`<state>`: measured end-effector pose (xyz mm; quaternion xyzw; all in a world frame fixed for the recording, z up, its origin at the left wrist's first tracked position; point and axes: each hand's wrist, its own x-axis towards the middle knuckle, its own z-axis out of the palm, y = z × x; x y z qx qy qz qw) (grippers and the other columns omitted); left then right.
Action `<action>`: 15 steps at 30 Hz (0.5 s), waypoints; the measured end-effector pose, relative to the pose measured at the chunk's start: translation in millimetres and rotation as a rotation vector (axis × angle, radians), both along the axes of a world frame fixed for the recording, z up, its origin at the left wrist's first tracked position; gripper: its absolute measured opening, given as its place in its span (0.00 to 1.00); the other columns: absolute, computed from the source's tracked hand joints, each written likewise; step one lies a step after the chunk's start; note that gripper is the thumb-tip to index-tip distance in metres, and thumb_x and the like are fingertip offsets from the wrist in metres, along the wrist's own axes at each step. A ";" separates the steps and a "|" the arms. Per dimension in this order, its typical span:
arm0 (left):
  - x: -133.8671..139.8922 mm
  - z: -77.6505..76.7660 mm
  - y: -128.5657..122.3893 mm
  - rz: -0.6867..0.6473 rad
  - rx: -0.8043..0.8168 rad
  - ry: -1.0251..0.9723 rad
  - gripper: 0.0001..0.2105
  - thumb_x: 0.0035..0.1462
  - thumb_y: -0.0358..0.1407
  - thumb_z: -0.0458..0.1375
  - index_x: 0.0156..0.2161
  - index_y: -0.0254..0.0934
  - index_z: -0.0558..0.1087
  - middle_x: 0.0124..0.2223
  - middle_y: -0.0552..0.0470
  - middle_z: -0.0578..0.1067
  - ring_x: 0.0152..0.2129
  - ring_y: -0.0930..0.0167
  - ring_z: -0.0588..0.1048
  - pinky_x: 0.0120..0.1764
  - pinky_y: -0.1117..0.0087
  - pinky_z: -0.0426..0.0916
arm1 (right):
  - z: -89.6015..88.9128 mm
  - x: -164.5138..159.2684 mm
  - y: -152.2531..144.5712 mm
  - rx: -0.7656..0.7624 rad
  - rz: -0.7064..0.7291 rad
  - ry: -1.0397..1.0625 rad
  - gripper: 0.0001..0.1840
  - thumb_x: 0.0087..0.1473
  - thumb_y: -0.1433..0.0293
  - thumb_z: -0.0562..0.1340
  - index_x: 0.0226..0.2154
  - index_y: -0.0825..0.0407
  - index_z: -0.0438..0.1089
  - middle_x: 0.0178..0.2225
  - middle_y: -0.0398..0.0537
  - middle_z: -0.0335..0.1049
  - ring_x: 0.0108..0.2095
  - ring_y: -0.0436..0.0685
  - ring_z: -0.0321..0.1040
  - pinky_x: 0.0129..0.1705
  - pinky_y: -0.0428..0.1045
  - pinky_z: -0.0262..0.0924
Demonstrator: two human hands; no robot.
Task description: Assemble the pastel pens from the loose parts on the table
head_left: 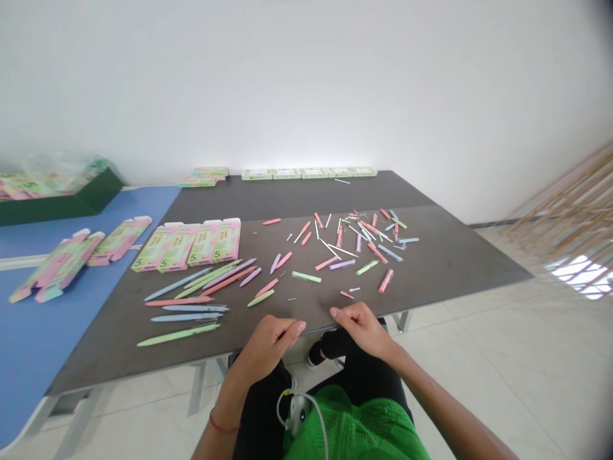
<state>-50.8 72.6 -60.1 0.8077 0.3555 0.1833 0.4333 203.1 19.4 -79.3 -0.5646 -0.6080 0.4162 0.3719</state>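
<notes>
Left hand point(272, 345) and right hand point(360, 328): loosely curled, nothing visibly held. Pink barrel point(385, 282), near right: could roll off worktop point(287, 199) if nudged.

Five boxes point(315, 173) in rear row, four cartons point(202, 245) in front row — at least three more on blue table point(29, 358), three blue pens point(186, 317), one green bin point(98, 197), one left hand point(269, 345), one right hand point(363, 326), loose pen parts point(343, 264) — too overlapped to count.
</notes>
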 end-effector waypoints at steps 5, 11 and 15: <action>-0.6 -1.7 0.5 -0.006 -0.009 -0.028 0.25 0.74 0.47 0.46 0.24 0.39 0.54 0.23 0.60 0.53 0.21 0.74 0.56 0.30 0.67 0.47 | -7.1 -2.9 -4.4 0.034 -0.028 -0.005 0.36 0.69 0.46 0.54 0.19 0.48 0.43 0.20 0.37 0.37 0.22 0.47 0.36 0.25 0.50 0.34; -1.5 -5.3 1.6 -0.003 0.006 -0.032 0.25 0.74 0.47 0.46 0.24 0.39 0.54 0.23 0.60 0.53 0.21 0.74 0.56 0.30 0.67 0.48 | 4.6 -0.4 -6.8 0.135 -0.018 0.047 0.34 0.70 0.46 0.53 0.20 0.47 0.43 0.20 0.36 0.37 0.22 0.48 0.36 0.25 0.49 0.36; -1.9 -7.2 1.6 -0.008 0.025 -0.023 0.24 0.74 0.47 0.46 0.25 0.39 0.54 0.23 0.60 0.53 0.21 0.74 0.57 0.30 0.67 0.47 | 58.3 14.0 -17.0 0.353 0.118 -0.053 0.18 0.68 0.55 0.61 0.33 0.50 0.63 0.31 0.43 0.61 0.32 0.53 0.57 0.34 0.48 0.53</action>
